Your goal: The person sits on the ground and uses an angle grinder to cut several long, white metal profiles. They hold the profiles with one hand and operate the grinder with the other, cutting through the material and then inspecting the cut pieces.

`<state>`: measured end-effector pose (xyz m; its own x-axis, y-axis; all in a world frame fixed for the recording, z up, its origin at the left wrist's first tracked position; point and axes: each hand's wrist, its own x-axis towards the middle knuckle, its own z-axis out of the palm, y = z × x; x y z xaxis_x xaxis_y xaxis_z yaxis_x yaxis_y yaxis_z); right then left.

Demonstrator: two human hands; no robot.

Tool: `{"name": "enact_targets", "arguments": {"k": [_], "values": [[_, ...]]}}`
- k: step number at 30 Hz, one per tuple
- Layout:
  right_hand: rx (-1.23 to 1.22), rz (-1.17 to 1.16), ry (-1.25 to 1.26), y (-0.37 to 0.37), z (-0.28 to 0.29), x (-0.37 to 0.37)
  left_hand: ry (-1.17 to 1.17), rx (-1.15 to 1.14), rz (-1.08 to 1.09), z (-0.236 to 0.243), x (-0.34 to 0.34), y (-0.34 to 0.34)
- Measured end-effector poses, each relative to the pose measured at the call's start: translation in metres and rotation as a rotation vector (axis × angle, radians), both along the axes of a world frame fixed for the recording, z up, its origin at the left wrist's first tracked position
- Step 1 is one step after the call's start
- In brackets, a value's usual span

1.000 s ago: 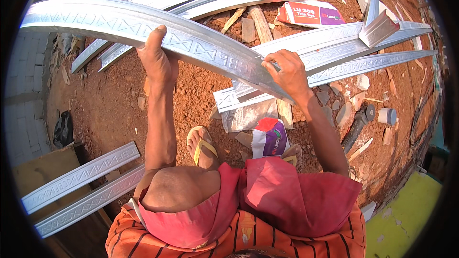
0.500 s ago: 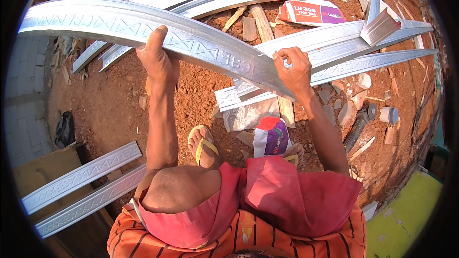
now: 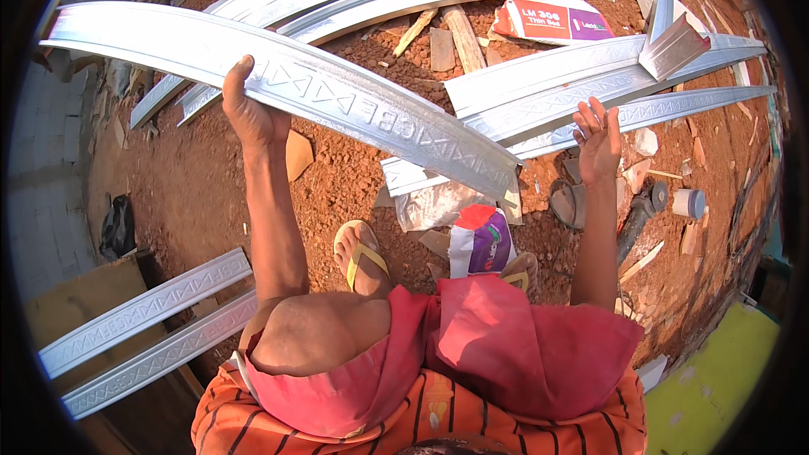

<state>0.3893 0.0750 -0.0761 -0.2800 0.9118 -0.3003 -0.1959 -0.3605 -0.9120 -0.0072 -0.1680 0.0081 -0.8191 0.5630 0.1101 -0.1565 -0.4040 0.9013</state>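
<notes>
Head camera, looking down: one long silver metal channel [image 3: 286,84] with an embossed zigzag pattern is held above red dirt, its long axis running from 10 o'clock down to 4 o'clock. The left hand [image 3: 253,114] grips its near edge, fingers curled around it. The right hand [image 3: 598,139] is open with fingers spread, holding nothing, just off the channel's lower end. Two short channels [image 3: 143,329] lie side by side at 8 o'clock. Several more channels [image 3: 590,84] lie on the ground from 12 to 3 o'clock; their exact number cannot be told. One yellow sandal [image 3: 362,257] sits below centre.
</notes>
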Motion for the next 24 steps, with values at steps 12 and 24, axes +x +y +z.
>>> {"name": "enact_targets", "arguments": {"k": [12,24], "values": [[-0.177,-0.153,0.410,-0.095,-0.023,-0.009,-0.474,0.117,0.102,-0.083,-0.003,0.003],[-0.205,-0.024,0.752,-0.100,-0.031,-0.023,-0.566,0.055,0.019,-0.121,0.028,0.017]]}}
